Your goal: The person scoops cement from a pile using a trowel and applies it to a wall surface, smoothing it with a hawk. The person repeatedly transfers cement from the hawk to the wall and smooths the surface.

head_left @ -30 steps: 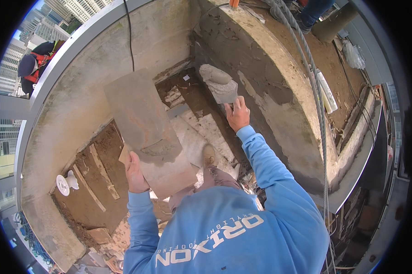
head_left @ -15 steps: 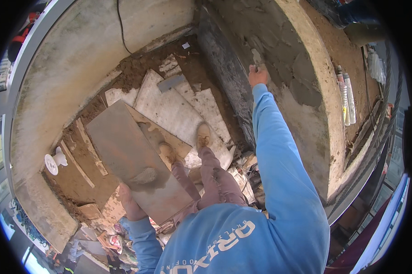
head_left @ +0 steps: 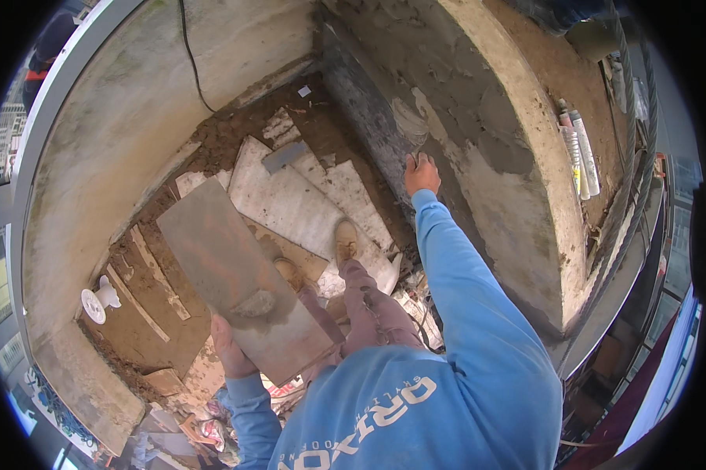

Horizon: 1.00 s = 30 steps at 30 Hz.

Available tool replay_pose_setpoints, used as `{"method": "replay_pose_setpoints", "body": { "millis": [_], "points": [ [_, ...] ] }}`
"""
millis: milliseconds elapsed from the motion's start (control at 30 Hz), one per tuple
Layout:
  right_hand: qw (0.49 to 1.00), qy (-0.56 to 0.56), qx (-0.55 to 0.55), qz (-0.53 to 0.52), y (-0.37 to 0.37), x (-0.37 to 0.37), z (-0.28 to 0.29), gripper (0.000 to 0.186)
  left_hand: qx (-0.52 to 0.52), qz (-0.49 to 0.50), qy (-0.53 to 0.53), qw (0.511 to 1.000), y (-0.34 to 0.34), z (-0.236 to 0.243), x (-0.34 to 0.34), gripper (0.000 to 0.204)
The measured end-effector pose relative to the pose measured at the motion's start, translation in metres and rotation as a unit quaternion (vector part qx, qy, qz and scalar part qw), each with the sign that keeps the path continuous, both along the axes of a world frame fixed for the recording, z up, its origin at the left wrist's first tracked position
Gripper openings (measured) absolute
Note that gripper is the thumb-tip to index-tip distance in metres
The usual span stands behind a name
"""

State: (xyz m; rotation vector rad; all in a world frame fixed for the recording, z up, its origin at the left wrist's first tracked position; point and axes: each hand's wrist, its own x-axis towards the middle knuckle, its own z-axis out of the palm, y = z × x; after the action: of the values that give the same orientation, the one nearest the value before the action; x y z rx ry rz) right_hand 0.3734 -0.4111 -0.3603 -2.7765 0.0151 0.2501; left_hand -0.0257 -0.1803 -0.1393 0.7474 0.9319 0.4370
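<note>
My right hand (head_left: 422, 175) grips a trowel (head_left: 412, 128), its mortar-smeared blade at the right-hand wall (head_left: 494, 102), where patches of wet grey render show beside darker and paler bare surface. My left hand (head_left: 231, 345) holds a large grey rectangular board (head_left: 212, 243) at its lower left edge, with a small heap of mortar (head_left: 256, 302) on its lower part. My boots stand on broken white sheets (head_left: 282, 188) over dirt, partly behind the board.
A concrete wall (head_left: 118, 94) with a hanging black cable runs along the left. A white spool (head_left: 93, 305) and wood strips lie lower left. Tubes (head_left: 584, 149) and steel ropes (head_left: 627, 117) are along the right ledge. Another person (head_left: 49, 43) is beyond the left rim.
Since one second ago my right hand and trowel have moved onto the right wall; since half a second ago they are slightly lower and leftward. The board has dropped from its earlier higher position.
</note>
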Motion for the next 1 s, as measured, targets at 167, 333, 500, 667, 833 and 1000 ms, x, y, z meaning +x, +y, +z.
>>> {"method": "replay_pose_setpoints", "body": {
  "millis": [167,333,500,667,833,1000],
  "points": [
    [0.997,0.082,0.017,0.002,0.01,0.025,-0.036,0.041,-0.017,-0.039,0.009,0.999,-0.005,-0.016,-0.01,0.056],
    [0.97,0.143,0.192,-0.046,-0.016,0.12,-0.095,0.04,-0.072,-0.001,0.007,0.997,-0.01,-0.025,0.004,0.056],
    [0.917,0.173,0.337,-0.123,-0.048,0.069,-0.069,0.043,-0.035,-0.051,0.006,0.998,-0.016,-0.014,0.008,0.052],
    [0.988,-0.127,0.085,0.0,-0.17,-0.041,-0.116,0.041,-0.04,-0.084,0.024,0.995,-0.004,-0.01,0.022,0.049],
    [0.984,-0.112,0.121,0.072,-0.119,-0.09,0.029,0.037,-0.067,-0.108,-0.026,0.992,0.005,-0.023,0.061,0.045],
    [0.928,-0.096,0.226,0.281,-0.065,-0.082,0.198,0.024,-0.049,-0.177,-0.099,0.978,0.022,-0.009,0.142,0.044]
  ]
}}
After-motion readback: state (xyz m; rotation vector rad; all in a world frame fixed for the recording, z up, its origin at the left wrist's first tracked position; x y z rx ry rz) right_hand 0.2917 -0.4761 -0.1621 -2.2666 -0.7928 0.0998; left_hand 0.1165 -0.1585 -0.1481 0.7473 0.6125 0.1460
